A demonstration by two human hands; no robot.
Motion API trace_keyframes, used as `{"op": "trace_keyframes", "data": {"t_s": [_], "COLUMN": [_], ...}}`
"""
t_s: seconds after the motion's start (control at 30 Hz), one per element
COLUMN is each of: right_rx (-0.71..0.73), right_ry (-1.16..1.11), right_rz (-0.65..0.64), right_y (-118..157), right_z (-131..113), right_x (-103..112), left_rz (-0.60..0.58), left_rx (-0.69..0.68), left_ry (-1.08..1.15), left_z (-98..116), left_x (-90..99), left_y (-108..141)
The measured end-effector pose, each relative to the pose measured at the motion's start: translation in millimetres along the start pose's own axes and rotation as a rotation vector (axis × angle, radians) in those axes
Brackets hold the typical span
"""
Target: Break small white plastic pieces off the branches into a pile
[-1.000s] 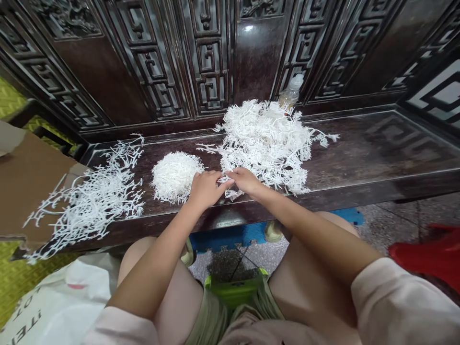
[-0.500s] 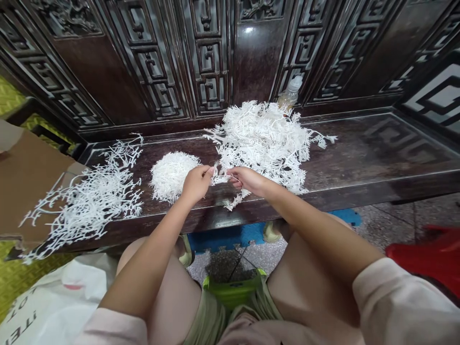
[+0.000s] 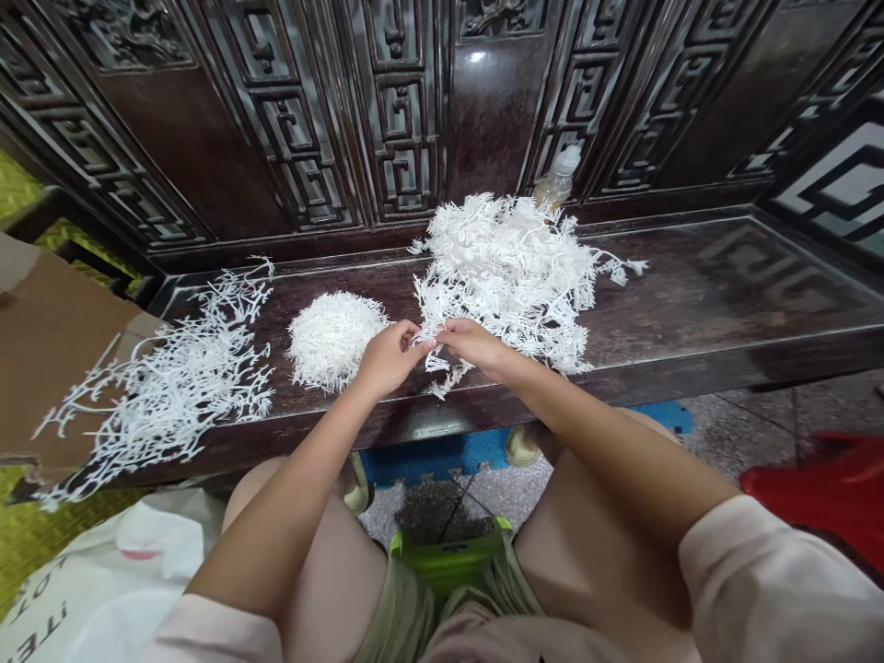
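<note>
Both hands meet at the near left edge of a large heap of white branched plastic sprigs [image 3: 511,267]. My left hand [image 3: 390,357] is closed, its thumb and fingers pinching one white sprig [image 3: 435,363]. From the other side my right hand [image 3: 473,344] pinches the same sprig; its fingertips almost touch those of the left. Just left of my left hand sits a round pile of short white tufts [image 3: 335,339]. Farther left lies a spread of mostly bare white branching stems [image 3: 186,382]. A loose sprig [image 3: 452,379] lies below my right hand.
Everything lies on a dark wooden bench [image 3: 691,276] with a carved back [image 3: 497,120]. Behind the big heap stands a clear bottle [image 3: 556,177] with a white cap. A cardboard box [image 3: 55,341] is at left, above a white bag [image 3: 145,562]. A red object [image 3: 821,488] is at right.
My hands have come closer together, the left moving slightly right. The sprig between them is more covered by fingers. A stem protruding at the heap's left side is no longer visible there.
</note>
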State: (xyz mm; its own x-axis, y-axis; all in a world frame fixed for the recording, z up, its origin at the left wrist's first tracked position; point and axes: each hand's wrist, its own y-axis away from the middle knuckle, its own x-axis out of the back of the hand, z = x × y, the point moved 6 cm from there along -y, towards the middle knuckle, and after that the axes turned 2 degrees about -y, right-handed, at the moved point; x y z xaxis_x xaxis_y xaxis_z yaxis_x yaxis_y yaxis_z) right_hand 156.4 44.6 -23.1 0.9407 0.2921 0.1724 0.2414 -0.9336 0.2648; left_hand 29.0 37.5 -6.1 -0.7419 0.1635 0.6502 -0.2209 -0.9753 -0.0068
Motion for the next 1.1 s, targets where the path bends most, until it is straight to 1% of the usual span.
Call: {"op": "trace_keyframes", "data": {"t_s": [0.1, 0.23, 0.37, 0.47, 0.53, 0.6, 0.8, 0.9, 1.0, 1.1], "right_rx": [0.056, 0.02, 0.017, 0.011, -0.012, -0.025, -0.034, -0.044, -0.051, -0.053], "right_ry": [0.025, 0.05, 0.106, 0.172, 0.214, 0.248, 0.331, 0.337, 0.343, 0.298], "right_rz": [-0.042, -0.05, -0.107, -0.083, -0.039, 0.008, 0.089, 0.13, 0.155, 0.16], "right_y": [-1, -3, -1, -1, -2, -2, 4, 6, 8, 8], "right_z": [-2, 3, 1, 1, 3, 3, -1, -3, -4, -4], "right_x": [0, 2, -1, -1, 1, 2, -6, -7, -8, -10], "left_rz": [-0.041, -0.096, -0.064, -0.023, 0.02, 0.09, 0.404, 0.473, 0.526, 0.574], "left_rx": [-0.013, -0.043, -0.081, -0.041, 0.011, 0.06, 0.076, 0.15, 0.189, 0.234], "left_ry": [0.028, 0.106, 0.028, -0.013, -0.005, 0.019, 0.062, 0.089, 0.143, 0.201], "left_z": [-3, -1, 1, -2, -5, -6, -3, -8, -11, -14], "left_x": [-4.2, -11.0, -12.2, -10.2, -8.0, -5.3, 4.7, 6.8, 7.7, 5.4], "left_y": [-1, 0, 0, -2, -3, -2, 8, 11, 14, 16]}}
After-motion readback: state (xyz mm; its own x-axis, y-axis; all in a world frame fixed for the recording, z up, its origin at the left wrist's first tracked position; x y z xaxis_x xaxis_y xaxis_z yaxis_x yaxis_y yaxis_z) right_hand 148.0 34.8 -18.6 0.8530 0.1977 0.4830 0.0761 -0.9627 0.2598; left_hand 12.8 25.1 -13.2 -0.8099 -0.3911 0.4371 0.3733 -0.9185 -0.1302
